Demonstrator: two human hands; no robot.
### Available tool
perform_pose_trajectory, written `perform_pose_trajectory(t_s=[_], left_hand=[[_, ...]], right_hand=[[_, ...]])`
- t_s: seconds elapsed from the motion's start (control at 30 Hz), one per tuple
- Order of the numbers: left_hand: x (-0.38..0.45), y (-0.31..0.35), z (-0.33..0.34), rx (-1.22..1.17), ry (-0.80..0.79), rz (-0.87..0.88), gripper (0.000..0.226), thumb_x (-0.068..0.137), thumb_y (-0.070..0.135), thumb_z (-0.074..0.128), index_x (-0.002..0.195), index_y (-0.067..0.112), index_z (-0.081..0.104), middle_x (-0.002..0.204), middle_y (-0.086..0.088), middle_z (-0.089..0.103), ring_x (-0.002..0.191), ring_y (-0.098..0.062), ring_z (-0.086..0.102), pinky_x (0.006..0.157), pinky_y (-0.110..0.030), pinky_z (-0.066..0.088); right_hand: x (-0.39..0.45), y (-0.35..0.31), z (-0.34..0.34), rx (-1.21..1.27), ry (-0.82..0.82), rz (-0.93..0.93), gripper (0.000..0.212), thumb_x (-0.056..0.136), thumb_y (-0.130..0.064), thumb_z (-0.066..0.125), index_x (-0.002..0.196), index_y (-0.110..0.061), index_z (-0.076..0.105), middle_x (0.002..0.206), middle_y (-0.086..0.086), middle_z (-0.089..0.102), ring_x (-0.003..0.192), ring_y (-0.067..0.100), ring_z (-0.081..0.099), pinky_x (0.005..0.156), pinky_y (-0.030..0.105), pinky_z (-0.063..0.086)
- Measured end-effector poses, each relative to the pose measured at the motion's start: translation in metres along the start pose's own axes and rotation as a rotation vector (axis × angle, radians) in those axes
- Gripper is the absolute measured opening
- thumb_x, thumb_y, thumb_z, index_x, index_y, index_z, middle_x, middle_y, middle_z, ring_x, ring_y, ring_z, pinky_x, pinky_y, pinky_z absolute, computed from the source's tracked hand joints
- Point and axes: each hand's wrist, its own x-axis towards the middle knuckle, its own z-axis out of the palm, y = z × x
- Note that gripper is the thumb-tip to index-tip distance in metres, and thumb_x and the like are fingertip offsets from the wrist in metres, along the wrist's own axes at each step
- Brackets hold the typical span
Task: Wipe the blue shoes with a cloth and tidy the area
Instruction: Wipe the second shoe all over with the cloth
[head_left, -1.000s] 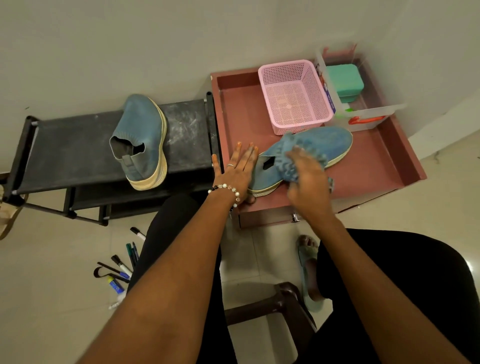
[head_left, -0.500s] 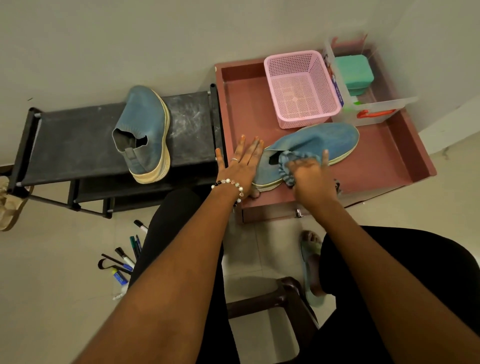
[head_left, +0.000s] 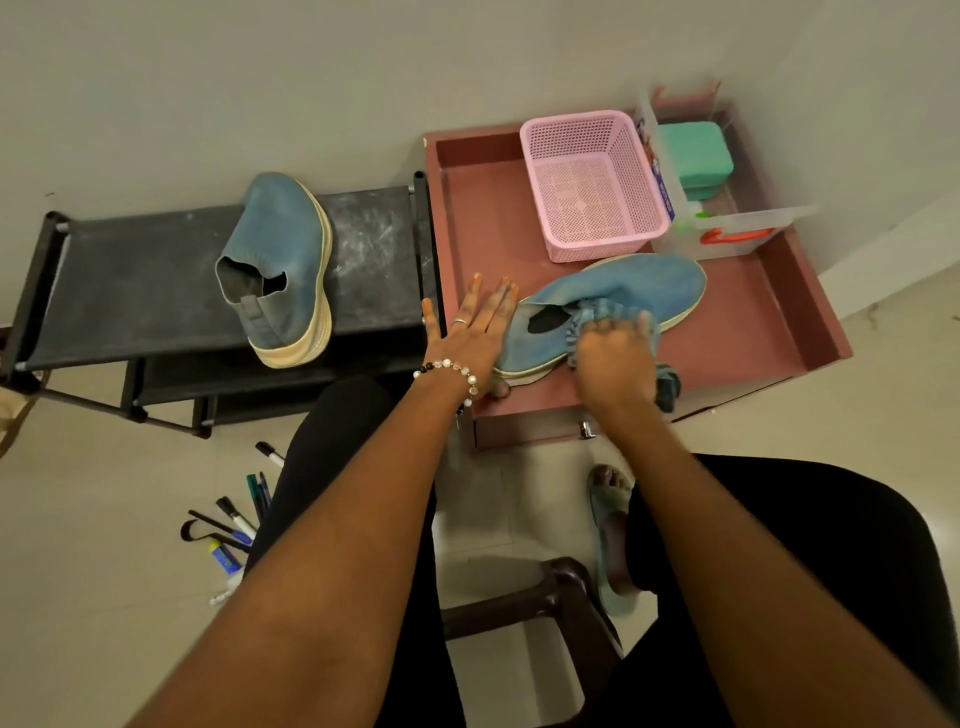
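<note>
My right hand is bunched around the blue cloth, pressing it onto the side of the blue shoe near its opening; a tail of cloth sticks out past my wrist on the right. My left hand lies flat with fingers straight and spread, braced against the heel end of that same shoe, thumb tucked down by the sole.

The shoe sits on its side in the reddish tray-top desk, toe pointing right, close to the front lip. Just behind it there's a pink basket, nearly touching the toe area, and a clear bin with a green box beside that. Open tray floor to the right of the shoe and along the left wall.

The other shoe is on the black rack to the left, on its side too, well apart from both hands. Markers are scattered on the floor below.
</note>
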Motion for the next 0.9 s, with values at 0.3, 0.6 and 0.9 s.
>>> perform_pose_trajectory(t_s=[0.3,0.6,0.9], left_hand=[[-0.002,-0.001,0.001,-0.001,0.013,0.014,0.114,0.082,0.025,0.07,0.148,0.025,-0.023,0.155,0.012,-0.026,0.142,-0.02,-0.028,0.104,-0.072,-0.009],[-0.005,0.001,0.0,0.029,0.052,-0.004,0.101,0.088,0.001,0.056,0.148,0.024,-0.021,0.156,0.012,-0.024,0.142,-0.021,-0.027,0.105,-0.072,-0.006],[-0.003,0.001,0.001,-0.008,0.007,0.006,0.125,0.072,0.036,0.078,0.149,0.023,-0.02,0.157,0.011,-0.022,0.142,-0.02,-0.029,0.102,-0.072,-0.009]], right_hand=[[-0.018,-0.008,0.005,0.351,-0.069,-0.283,0.048,0.081,-0.004,0.058,0.128,-0.012,0.056,0.134,0.014,0.053,0.129,0.027,0.042,0.112,0.037,0.024],[-0.025,-0.058,0.006,0.277,0.014,-0.116,0.034,0.067,0.005,0.067,0.1,0.013,0.065,0.102,0.032,0.065,0.112,0.044,0.056,0.096,0.05,0.047],[-0.008,0.001,0.007,0.068,-0.008,-0.143,0.047,0.088,-0.013,0.05,0.134,-0.017,0.048,0.135,0.011,0.053,0.134,0.028,0.035,0.117,0.049,0.007]])
